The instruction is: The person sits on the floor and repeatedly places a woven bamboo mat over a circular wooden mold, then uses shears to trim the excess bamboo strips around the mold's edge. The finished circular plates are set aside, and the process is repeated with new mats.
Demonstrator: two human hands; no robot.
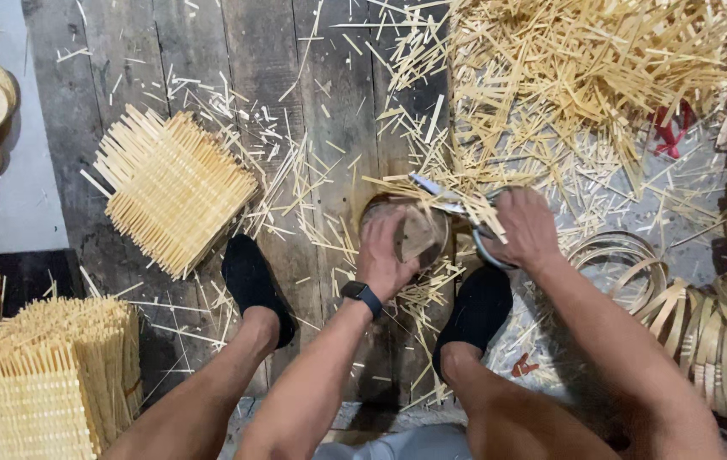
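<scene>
Woven bamboo basket [419,232], small and round, sits at centre of the plank floor [210,68], between two black-shod feet. Left hand [387,251], wearing a black wristwatch [362,296], lies curled over its rim, gripping it. Right hand [523,228], at 3 o'clock from the basket, is closed around scissors [449,200] whose blades point toward 10 o'clock over the basket's edge. Loose bamboo offcuts [585,68] pile at 1 o'clock; a square woven mat [172,192] lies at 9 o'clock.

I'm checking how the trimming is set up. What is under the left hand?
The left hand presses on a round woven bamboo piece set over a dark round block. The hand covers most of its left part. The right hand holds scissors at its rim, cut strips around.
</scene>
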